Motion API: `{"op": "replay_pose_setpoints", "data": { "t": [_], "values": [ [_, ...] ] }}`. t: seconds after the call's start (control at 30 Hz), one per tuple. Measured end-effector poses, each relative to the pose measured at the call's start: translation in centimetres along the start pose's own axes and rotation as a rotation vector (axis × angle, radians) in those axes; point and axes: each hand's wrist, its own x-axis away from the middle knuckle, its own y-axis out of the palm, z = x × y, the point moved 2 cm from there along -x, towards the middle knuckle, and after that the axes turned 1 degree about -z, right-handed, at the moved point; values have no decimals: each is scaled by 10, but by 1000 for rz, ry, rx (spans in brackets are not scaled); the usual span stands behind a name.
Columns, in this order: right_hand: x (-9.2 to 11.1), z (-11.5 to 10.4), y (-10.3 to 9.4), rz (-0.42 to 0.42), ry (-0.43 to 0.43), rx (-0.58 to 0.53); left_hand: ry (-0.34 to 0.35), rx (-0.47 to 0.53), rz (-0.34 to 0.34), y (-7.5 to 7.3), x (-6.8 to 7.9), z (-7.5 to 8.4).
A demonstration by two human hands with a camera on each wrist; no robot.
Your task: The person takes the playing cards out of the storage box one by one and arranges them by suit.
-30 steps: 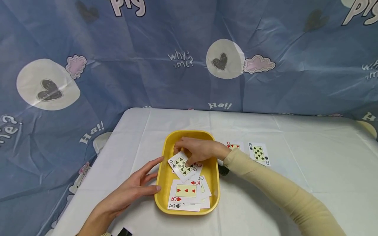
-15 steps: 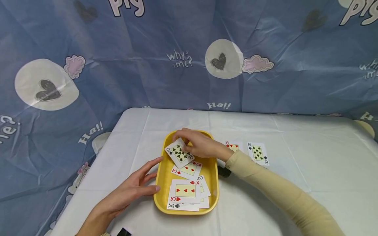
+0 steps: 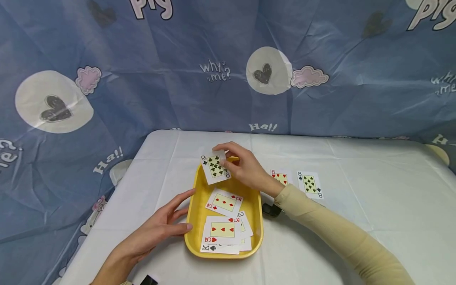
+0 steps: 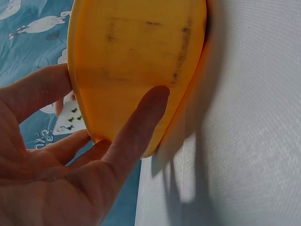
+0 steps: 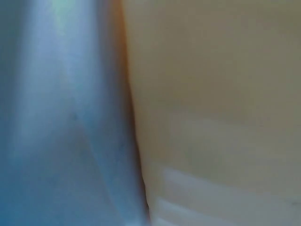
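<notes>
Above the far end of the yellow tray [image 3: 190, 237], my right hand [image 3: 246, 166] pinches a nine of clubs [image 3: 215, 167] between thumb and fingers, its face towards me. My left hand [image 3: 160, 223] touches the tray's left side with extended fingers; in the left wrist view its thumb [image 4: 150, 113] lies against the yellow outer wall [image 4: 131, 52]. Inside the tray, a three of diamonds [image 3: 224, 202] lies apart from the held card. Nearer me, a three of hearts [image 3: 222, 230] overlaps a king of spades [image 3: 215, 249] and other partly covered cards.
To the tray's right, a six of hearts [image 3: 280, 177] and an eight of spades [image 3: 310, 185] lie on the white tablecloth [image 3: 374, 178]. The right sleeve [image 3: 342, 229] crosses in front of them. A blue printed curtain [image 3: 178, 91] hangs behind the table. The right wrist view is blurred.
My right hand has lifted the nine of clubs and carried it towards the tray's far end, uncovering the three of diamonds. The left hand has stayed at the tray's side.
</notes>
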Motion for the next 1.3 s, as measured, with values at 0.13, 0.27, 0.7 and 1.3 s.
{"op": "replay_pose_setpoints", "data": {
  "t": [0.13, 0.27, 0.7, 1.3],
  "values": [
    [2, -7, -3, 129, 13, -100, -6, 6, 1, 1, 0, 0],
    [5, -24, -9, 240, 13, -154, -12, 8, 10, 1, -1, 0],
    [25, -28, -45, 350, 92, -194, -17, 2, 10, 0, -2, 0],
    [76, -2, -111, 355, 239, -152, -20, -3, 22, 0, -1, 0]
  ]
}}
